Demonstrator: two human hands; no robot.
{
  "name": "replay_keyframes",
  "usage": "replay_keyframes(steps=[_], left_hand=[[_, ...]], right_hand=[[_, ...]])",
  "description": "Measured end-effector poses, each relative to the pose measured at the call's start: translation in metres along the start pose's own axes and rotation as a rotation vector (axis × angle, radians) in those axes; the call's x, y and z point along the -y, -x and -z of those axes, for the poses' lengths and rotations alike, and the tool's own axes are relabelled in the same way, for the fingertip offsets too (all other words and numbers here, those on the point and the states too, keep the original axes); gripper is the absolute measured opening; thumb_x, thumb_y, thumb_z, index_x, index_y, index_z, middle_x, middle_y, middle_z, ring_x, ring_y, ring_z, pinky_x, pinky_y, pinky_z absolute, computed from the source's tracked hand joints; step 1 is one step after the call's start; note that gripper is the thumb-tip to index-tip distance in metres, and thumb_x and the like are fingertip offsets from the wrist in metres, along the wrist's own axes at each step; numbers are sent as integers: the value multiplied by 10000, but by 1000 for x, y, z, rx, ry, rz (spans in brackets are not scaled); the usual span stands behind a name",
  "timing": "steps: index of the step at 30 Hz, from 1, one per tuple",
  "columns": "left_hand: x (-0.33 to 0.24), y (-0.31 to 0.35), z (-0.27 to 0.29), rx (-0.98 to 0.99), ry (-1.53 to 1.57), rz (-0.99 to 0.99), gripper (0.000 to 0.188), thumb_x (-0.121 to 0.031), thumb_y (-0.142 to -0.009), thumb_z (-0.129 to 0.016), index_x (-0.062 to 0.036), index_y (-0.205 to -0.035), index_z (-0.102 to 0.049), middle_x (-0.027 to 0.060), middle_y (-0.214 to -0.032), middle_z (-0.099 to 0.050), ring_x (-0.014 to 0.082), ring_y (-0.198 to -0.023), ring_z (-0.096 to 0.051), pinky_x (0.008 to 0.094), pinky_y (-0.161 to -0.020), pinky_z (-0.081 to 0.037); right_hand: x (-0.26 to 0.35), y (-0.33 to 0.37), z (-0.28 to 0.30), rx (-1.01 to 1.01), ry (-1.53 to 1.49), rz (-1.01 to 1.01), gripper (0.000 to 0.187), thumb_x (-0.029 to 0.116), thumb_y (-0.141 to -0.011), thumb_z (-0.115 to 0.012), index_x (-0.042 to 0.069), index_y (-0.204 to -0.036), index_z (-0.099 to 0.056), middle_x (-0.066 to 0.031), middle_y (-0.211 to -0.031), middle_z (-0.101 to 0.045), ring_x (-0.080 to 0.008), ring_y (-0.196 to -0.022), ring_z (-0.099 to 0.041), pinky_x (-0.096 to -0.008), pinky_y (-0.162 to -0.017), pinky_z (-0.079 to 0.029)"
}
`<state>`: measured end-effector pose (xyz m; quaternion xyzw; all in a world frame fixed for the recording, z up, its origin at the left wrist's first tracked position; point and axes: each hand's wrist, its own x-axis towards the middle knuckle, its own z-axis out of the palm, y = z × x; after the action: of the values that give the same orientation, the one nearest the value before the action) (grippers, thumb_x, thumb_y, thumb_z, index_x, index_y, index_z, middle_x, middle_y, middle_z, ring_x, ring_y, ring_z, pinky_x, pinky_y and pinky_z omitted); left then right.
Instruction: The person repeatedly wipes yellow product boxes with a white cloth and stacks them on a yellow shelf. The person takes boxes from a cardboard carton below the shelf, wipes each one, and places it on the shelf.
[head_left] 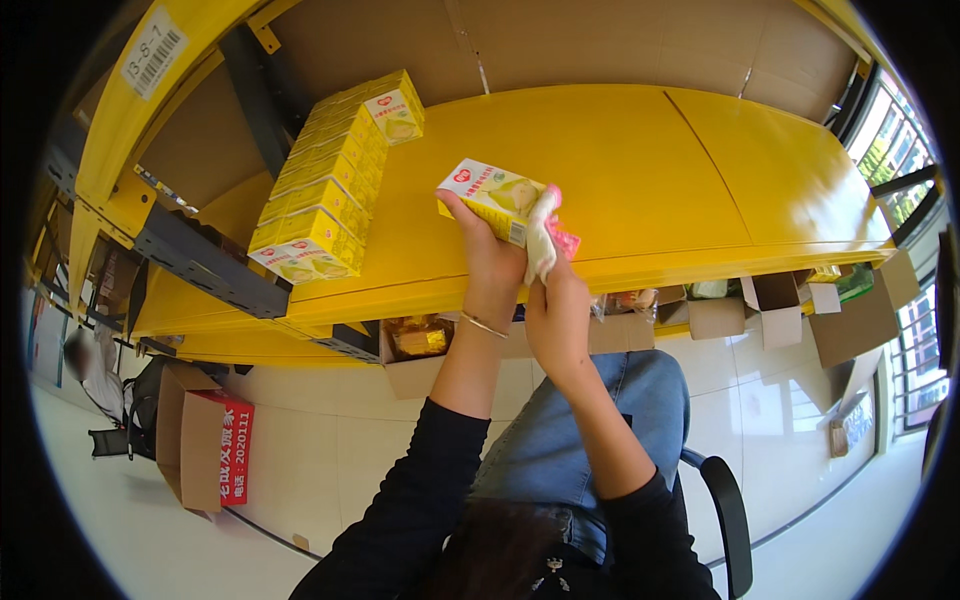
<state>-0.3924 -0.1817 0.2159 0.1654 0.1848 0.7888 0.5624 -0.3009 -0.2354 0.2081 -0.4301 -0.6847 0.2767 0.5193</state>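
My left hand [492, 262] grips a yellow and white drink carton [488, 193] with a pear-like fruit printed on it, thumb along its left end. Folded against the carton's right end is a white cloth with pink edging [541, 238], pinched in my closed right hand [560, 312]. Both hands are above the front edge of the yellow shelf [620, 150]. To their left, similar yellow cartons [335, 165] stand packed in a block on the shelf, one end turned toward the right at the back. My fingertips under the carton are hidden.
A dark metal upright and yellow beam [200, 255] frame the shelf's left side. Open cardboard boxes [715, 316] with packaged goods sit below the shelf edge. A brown and red box [205, 440] stands on the floor at left, a person beyond it. A black chair armrest [728, 520] is at my right.
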Motion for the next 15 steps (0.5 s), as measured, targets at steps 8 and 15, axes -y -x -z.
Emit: replay_keyframes(steps=[8,15], left_hand=[[1,-6,10,39,18,28,728,-703,-825,-369,-89,-1210,-425,60,-1071,-559,181,-963,-566,338,-834,-474],[5,-15,18,155,74,67,595,-627,-856,-418,-120,-1161,-490,32,-1079,-573,191,-1022,-555,374,-895,-460]], right_hand=[[12,7,42,-28,-624,-223,265,-13,-868,-431,-64,-1091,-565,-55,-919,-646,-121,-819,-597,-254,-751,-470],[13,-45,32,52,146,370,460,-115,-724,-432,13,-1146,-565,-136,-1199,-567,-308,-1127,-525,-360,-960,-414]])
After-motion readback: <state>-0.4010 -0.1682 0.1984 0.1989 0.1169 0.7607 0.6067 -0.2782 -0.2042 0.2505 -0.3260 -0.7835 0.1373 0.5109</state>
